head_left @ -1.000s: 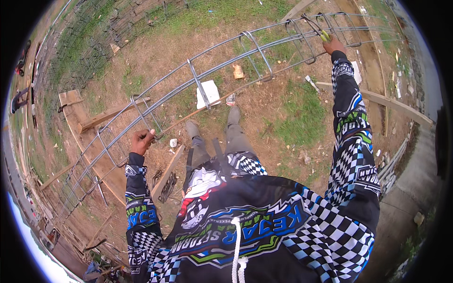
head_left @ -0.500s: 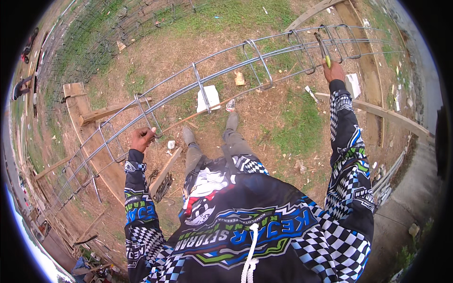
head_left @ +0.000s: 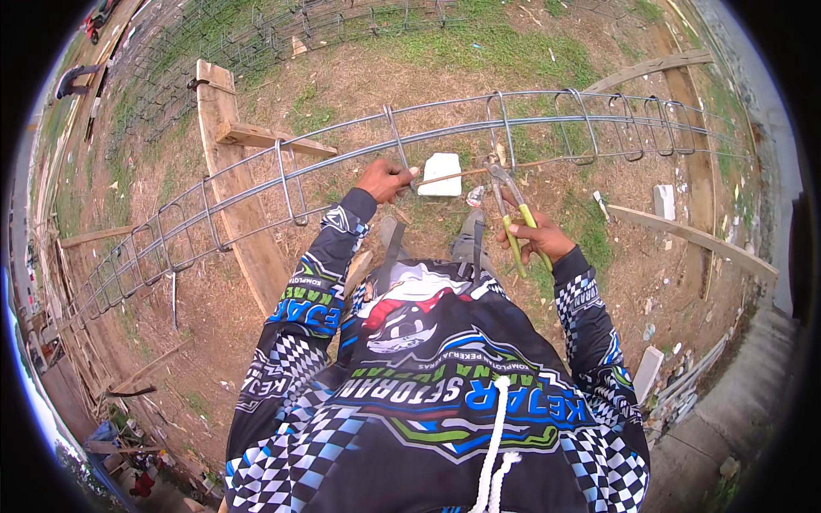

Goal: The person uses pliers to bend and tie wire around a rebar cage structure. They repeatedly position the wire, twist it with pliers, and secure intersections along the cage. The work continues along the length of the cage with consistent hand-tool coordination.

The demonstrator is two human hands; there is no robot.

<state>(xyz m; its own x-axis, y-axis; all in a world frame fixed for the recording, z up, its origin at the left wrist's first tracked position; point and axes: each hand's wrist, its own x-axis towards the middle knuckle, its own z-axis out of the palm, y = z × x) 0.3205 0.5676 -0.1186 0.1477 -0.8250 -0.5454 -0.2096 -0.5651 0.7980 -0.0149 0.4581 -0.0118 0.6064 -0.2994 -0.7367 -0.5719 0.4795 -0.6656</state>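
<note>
A long rebar cage of grey bars and bent square stirrups stretches across in front of me. My left hand is closed at the near side of the cage, fingers curled at the lower corner of a stirrup. In my right hand is a pair of pincers with yellow-green handles, spread apart. The pincers' jaws touch or nearly touch the cage's near, rust-brown bar at another stirrup; whether they grip anything is too small to tell.
Wooden planks stand under the cage on the left, with another timber on the right. A white slab lies by my boots. More wire cages rest on the grass beyond. A person is far left.
My left hand has shifted right along the cage to another stirrup. My right hand has brought the pincers from the cage's far right toward the middle. The view has swung left.
</note>
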